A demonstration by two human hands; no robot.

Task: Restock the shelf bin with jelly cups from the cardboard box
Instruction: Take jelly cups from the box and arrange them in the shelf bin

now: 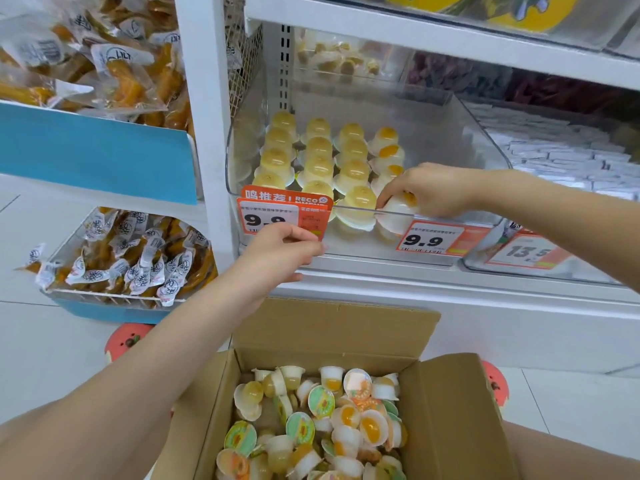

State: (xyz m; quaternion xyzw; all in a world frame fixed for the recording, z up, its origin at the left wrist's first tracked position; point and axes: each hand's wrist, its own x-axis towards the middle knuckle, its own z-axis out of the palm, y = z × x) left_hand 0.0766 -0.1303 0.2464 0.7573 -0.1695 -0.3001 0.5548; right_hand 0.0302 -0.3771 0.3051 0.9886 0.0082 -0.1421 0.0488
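While my right arm reaches in from the right across the front of the shelf, my right hand (429, 192) curls over a jelly cup (398, 211) and grips it at the front right corner of the clear shelf bin (491, 143), just behind the bin's front wall. My left arm stretches up from the lower left, and my left hand (287, 252) rests against the bin's front below the orange price tag (284, 211), fingers bent loosely and closed round nothing. The cup I hold is white with an orange centre and sits dome-up, at the near end of a row of the same kind. Three rows of yellowish cups fill the bin to its left. Below me the cardboard box (450, 427) stands open, with loose jelly cups (311, 427) heaped inside at all angles.
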